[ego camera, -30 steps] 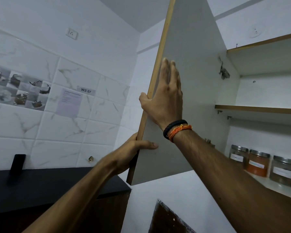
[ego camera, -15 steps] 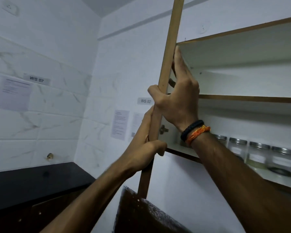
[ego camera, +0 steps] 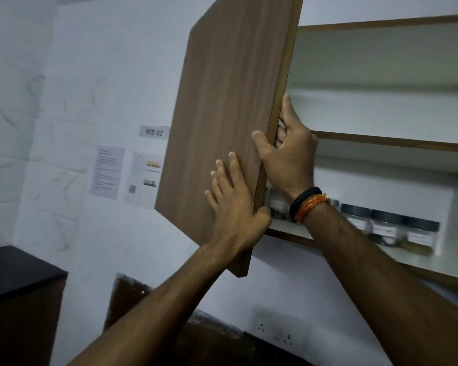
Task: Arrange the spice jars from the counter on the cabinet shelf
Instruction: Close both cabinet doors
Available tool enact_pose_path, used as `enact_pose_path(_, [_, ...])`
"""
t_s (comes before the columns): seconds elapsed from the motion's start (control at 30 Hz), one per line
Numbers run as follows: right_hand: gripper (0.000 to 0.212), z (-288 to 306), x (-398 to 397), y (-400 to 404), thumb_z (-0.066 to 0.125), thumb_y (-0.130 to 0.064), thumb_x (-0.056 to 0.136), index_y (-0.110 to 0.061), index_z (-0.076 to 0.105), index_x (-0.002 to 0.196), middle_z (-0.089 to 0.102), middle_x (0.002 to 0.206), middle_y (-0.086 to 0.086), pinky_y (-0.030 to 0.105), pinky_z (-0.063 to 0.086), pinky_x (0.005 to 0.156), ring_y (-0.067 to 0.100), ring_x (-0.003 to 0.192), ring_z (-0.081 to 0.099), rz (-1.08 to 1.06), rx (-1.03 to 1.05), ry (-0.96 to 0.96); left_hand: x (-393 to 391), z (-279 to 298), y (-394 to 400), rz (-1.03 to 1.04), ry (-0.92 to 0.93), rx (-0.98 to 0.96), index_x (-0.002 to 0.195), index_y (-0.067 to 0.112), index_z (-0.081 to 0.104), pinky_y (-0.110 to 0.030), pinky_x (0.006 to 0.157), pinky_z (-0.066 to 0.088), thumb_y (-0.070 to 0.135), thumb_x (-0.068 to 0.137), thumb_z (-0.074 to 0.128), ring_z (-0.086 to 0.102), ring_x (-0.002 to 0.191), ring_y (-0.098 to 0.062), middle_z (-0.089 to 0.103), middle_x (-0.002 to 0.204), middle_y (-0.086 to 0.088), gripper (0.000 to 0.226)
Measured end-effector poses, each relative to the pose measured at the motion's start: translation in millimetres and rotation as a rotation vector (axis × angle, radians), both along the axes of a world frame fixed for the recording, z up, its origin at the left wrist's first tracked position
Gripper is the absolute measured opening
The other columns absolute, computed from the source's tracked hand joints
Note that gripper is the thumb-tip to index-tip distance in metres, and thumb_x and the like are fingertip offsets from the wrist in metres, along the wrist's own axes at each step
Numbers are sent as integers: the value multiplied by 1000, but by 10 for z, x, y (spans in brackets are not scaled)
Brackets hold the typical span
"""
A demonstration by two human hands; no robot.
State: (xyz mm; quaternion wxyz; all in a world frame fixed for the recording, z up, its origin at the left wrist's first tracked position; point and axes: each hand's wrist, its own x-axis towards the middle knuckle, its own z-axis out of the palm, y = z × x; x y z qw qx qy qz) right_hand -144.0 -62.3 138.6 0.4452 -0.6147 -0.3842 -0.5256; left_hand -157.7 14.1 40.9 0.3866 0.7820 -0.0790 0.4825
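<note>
The brown wooden cabinet door (ego camera: 222, 101) stands part-way open in front of the white cabinet. My left hand (ego camera: 233, 207) presses flat on its outer face, fingers straight, thumb at the door's edge. My right hand (ego camera: 288, 157) grips that free edge, thumb on the outer face and fingers behind it. Several glass spice jars (ego camera: 386, 228) with dark lids and white labels stand in a row on the lowest shelf (ego camera: 450, 268). One jar (ego camera: 276, 206) is partly hidden behind my right wrist.
A black counter (ego camera: 19, 270) sits at the lower left. Printed sheets (ego camera: 107, 171) and a "WS 02" label (ego camera: 154, 132) hang on the white wall. A wall socket (ego camera: 275, 332) is below the cabinet. A middle shelf board (ego camera: 394, 143) crosses the cabinet above the jars.
The door has swung toward the cabinet, and its brown outer face now shows instead of its edge. My left hand moved from gripping the edge to lying flat on the face.
</note>
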Motion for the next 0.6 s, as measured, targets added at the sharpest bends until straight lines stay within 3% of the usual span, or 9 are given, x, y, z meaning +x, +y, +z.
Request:
enact_pose_path(0.1, [76,7,161,-189,65,-13,92,-7,23,155,52,127,35,45,52,94,41,114,55,-24,-32,72,255,-31,-160,54,-35,53,156,23,-19,-64,121,-3,43,71,53,-15,153,-34,-17,166,-10,113])
enact_pose_path(0.17, [76,10,282,-304,64,-12,94,-7,19,156,46,142,30,47,51,102,37,129,51,-43,-59,100,429,-78,-192,72,-49,121,156,23,-21,-64,120,-3,54,74,52,-19,152,-34,-22,165,-11,114])
enact_pose_path(0.2, [76,9,345,-354,62,-11,95,-8,18,156,39,152,24,42,46,109,31,139,43,-88,-83,86,516,-111,-184,77,-49,165,156,24,-22,-64,120,-4,60,75,52,-21,152,-33,-24,165,-10,115])
enact_pose_path(0.27, [75,-6,458,-436,60,-9,95,-10,18,157,19,163,16,15,38,110,21,145,32,-255,-143,-17,673,-189,-144,86,-64,263,156,26,-21,-64,120,-6,72,77,46,-25,151,-30,-29,164,-9,114])
enact_pose_path(0.33, [73,-36,576,-493,57,-3,95,-13,21,157,6,165,18,0,45,83,21,125,51,-410,-233,-147,802,-272,-100,79,-111,354,158,24,-17,-65,119,-7,80,81,39,-26,151,-29,-28,164,-8,110])
enact_pose_path(0.4, [74,-72,684,-525,51,3,92,-18,24,157,-2,166,17,16,55,65,26,105,63,-537,-363,-216,919,-345,-69,84,-171,436,159,20,-11,-68,118,-6,80,85,34,-23,152,-31,-24,165,-9,106])
enact_pose_path(0.47, [72,-113,800,-552,48,-3,92,-23,25,157,-6,167,13,33,59,82,40,140,39,-691,-468,-197,1026,-404,-42,116,-206,506,160,16,-6,-71,117,-3,79,88,32,-18,153,-34,-18,166,-13,103])
enact_pose_path(0.53, [64,-166,924,-583,43,-26,98,-23,22,158,-6,167,13,54,38,112,42,151,1,-900,-502,-184,1137,-463,-6,132,-208,573,160,14,-1,-71,117,-1,76,90,32,-15,153,-36,-15,167,-15,100])
enact_pose_path(0.6, [66,-222,1019,-603,36,-38,100,-16,16,159,-4,166,17,59,12,121,40,152,-8,-1045,-547,-176,1252,-528,35,135,-189,634,161,15,1,-71,117,1,74,92,32,-14,153,-37,-14,167,-16,95])
